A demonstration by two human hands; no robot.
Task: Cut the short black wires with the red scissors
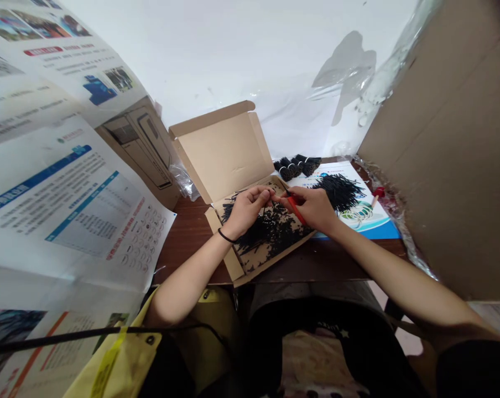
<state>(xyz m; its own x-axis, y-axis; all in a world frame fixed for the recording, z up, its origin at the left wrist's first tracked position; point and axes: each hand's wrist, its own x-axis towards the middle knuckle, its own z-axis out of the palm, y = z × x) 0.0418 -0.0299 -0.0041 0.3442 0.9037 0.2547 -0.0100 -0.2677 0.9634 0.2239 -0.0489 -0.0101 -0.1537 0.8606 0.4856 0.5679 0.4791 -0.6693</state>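
Over an open cardboard box (217, 160), both hands meet fingertip to fingertip. My left hand (252, 207) is closed in a pinch; whatever lies between its fingers is too small to make out. Red-handled scissors (295, 210) are held in my right hand (314, 207), their dark blades pointing up and left. Many thin black strips and short black pieces (275, 232) lie in the box below. To the right, a loose pile of black strips (342, 192) rests on a printed sheet (383, 230).
Several tied black bundles (297, 166) lie behind my right hand. White string loops (360, 213) and a small red object (379, 192) are at the right. Printed posters (67, 204) stand on the left, a brown panel (453, 149) on the right. The brown table (187, 237) shows beside the box.
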